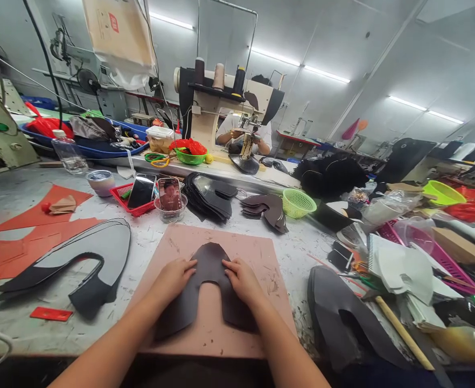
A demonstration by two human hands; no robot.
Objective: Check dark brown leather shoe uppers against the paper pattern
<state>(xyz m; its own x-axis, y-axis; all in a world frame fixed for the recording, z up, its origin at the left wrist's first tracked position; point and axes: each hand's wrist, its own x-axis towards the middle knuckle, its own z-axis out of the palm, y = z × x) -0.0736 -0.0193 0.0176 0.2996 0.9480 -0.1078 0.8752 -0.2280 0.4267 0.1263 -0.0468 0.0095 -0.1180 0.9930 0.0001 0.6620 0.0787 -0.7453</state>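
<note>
A black U-shaped shoe upper piece [210,263] lies on a pinkish board [256,245], its rounded end facing away from me and its two legs spreading towards me. My left hand [176,276] holds its left edge near the curve, fingertips on top. On the opposite edge my right hand [243,280] grips it the same way. Both thumbs are partly hidden. To the left rests a stack of similar pieces [114,242], grey on top with black ends. Another dark stack [342,293] sits to the right of the board.
Behind the board are stacked black pieces [211,194], a phone [169,195] propped in a clear tub, a red basket [130,205] and a green basket [298,203]. A wooden stick [403,331] lies at right. Beyond stands a sewing machine [205,108], with a person [264,134] behind it.
</note>
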